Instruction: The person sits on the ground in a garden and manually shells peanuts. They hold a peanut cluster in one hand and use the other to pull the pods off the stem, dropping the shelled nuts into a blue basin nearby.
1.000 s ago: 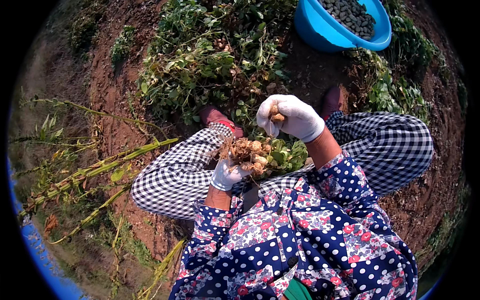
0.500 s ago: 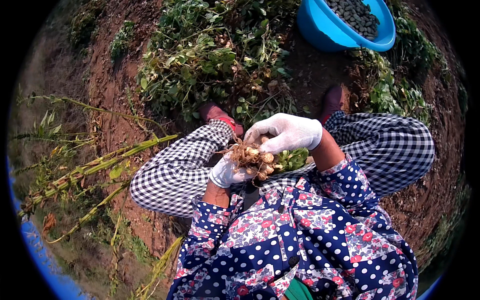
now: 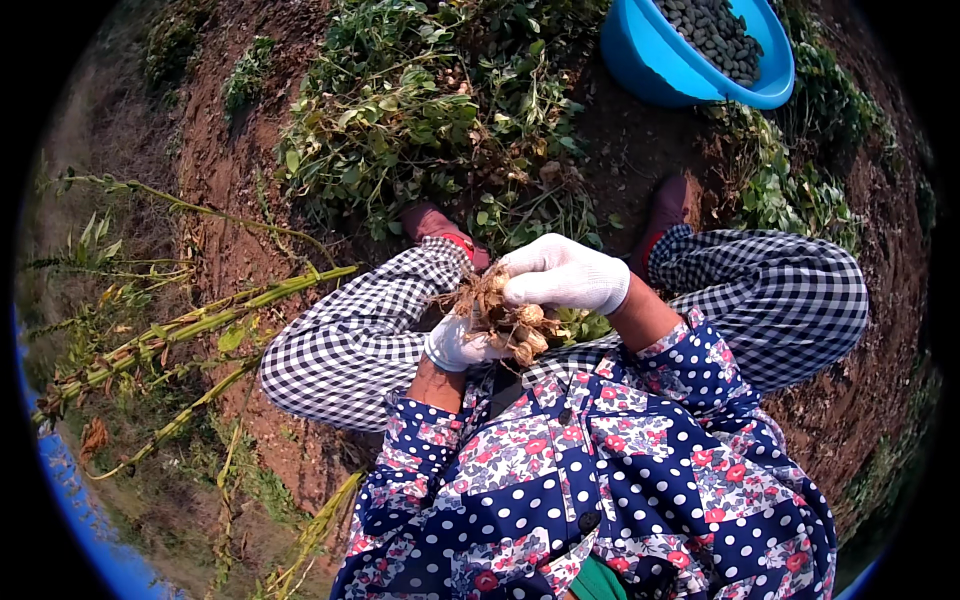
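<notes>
A peanut plant [image 3: 527,325] with pale pods and brown roots is held over my lap. My left hand [image 3: 458,343], in a white glove, is closed around it from below. From above, my gloved right hand [image 3: 570,275] bends its fingers onto the pods at the top of the cluster; its fingertips are partly hidden, so whether it pinches a single pod cannot be made out. Some green leaves [image 3: 582,325] of the plant show below my right wrist.
A heap of pulled plants [image 3: 400,130] lies ahead, just beyond my feet. A blue basin [image 3: 650,65] with many pods [image 3: 715,40] stands at the far right, more plants [image 3: 790,180] below it. Tall stalks [image 3: 200,325] reach in from the left over reddish soil [image 3: 300,470].
My right hand has shifted slightly left and down, its fingers closing over the pods. The plant has turned a little in my left hand, and fewer leaves show.
</notes>
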Demonstrator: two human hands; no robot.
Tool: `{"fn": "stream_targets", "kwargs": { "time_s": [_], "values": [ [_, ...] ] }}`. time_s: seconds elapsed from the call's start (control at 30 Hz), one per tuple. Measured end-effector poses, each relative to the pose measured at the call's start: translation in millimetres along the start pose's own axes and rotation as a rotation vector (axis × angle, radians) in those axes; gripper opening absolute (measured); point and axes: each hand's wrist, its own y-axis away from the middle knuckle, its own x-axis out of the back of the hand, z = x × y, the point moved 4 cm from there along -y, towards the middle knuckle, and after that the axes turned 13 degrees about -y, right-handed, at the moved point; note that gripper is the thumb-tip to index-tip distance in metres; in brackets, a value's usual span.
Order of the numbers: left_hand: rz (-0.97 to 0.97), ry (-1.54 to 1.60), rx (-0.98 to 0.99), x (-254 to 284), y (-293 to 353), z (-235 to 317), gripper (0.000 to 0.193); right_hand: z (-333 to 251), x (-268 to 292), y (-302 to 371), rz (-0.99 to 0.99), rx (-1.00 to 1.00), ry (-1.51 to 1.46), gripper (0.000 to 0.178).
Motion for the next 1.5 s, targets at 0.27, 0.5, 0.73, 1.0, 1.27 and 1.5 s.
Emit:
{"fn": "stream_targets", "kwargs": {
  "time_s": [0.27, 0.5, 0.73, 1.0, 1.27, 1.5],
  "values": [
    [0.010, 0.345, 0.146, -10.1, 4.1, -0.9, 0.053, 4.0, -8.1, -4.0, -0.023, -0.065, -0.128, 0.028],
    [0.170, 0.347, 0.013, -9.4, 4.7, -1.3, 0.048, 3.9, -3.7, -6.1, 0.082, 0.121, -0.016, 0.024],
    [0.411, 0.352, -0.072, -4.7, -5.2, 1.3, 0.053, 19.3, 15.5, -20.2, 0.357, 0.279, -0.827, 0.029],
    [0.860, 0.355, 0.178, 23.0, -29.7, -24.7, 0.023, -119.7, 140.2, 34.2, 0.897, 0.965, -0.488, 0.016],
    [0.785, 0.384, 0.209, 25.9, -32.8, -34.4, 0.021, -193.9, 253.4, 119.0, 1.300, 1.028, -0.836, 0.058],
    [0.723, 0.466, 0.134, 21.0, -38.0, -19.0, 0.039, -149.0, 267.5, 113.2, 1.034, 1.364, -0.743, 0.018]
  ]
}}
